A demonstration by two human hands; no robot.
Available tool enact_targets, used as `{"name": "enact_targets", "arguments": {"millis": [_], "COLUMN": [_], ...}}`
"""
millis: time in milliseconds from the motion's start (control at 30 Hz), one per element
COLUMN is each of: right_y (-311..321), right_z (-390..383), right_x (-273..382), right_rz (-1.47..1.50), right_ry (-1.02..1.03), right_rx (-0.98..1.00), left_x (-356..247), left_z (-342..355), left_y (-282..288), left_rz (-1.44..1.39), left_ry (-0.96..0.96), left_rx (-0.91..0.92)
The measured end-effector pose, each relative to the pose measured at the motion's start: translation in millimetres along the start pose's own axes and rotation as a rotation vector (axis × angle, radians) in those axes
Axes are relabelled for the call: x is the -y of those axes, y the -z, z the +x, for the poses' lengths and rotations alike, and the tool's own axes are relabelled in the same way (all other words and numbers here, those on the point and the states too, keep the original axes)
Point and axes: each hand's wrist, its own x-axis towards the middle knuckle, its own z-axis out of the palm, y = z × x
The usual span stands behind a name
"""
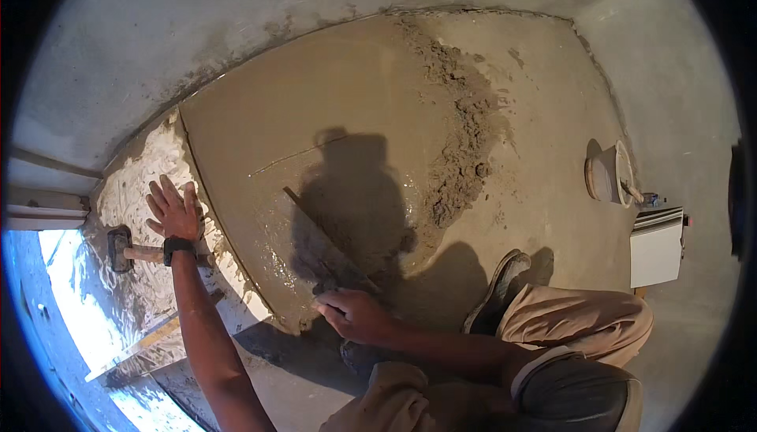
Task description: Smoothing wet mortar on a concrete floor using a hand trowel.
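My left hand (174, 209) lies palm down with its fingers spread on a pale, mortar-smeared slab (146, 168), and a dark band circles its wrist. Just beside that wrist rests a mallet with a dark head (120, 249) and a wooden handle, partly hidden by my forearm. My right hand (356, 316) is wrapped round the handle of a long-bladed finishing trowel (325, 236). The trowel's blade sits on smooth wet mortar (244, 124), within my shadow. A straight edge divides the mortar from the pale slab.
A ridge of loose, crumbly mortar (465, 132) runs across the floor to the right. By the right wall are a bucket (609, 174) and a stack of white-faced panels (656, 252). A wooden strip (154, 336) lies at lower left. My bent leg and shoe (501, 286) occupy the lower right.
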Motion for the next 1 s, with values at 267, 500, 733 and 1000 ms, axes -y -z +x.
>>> {"name": "enact_targets", "arguments": {"millis": [267, 500, 733, 1000], "right_y": [61.0, 94.5, 29.1, 35.6], "right_z": [13.8, 27.2, 27.7, 27.6], "right_x": [-3.0, -23.9, 13.9, -10.0], "right_rz": [-0.072, -0.11, 0.13, -0.018], "right_ry": [-0.154, 0.069, -0.148, 0.008], "right_rx": [-0.193, -0.415, -0.038, -0.113], "left_x": [-25.5, -25.8, -24.0, -24.2], "left_z": [-9.9, -12.5, -12.5, -12.6], "left_y": [23.0, 24.9, 24.1, 27.3], "left_rz": [-0.038, -0.058, -0.059, -0.024], "left_ry": [0.037, 0.032, 0.03, 0.052], "left_rx": [0.058, 0.061, 0.092, 0.086]}}
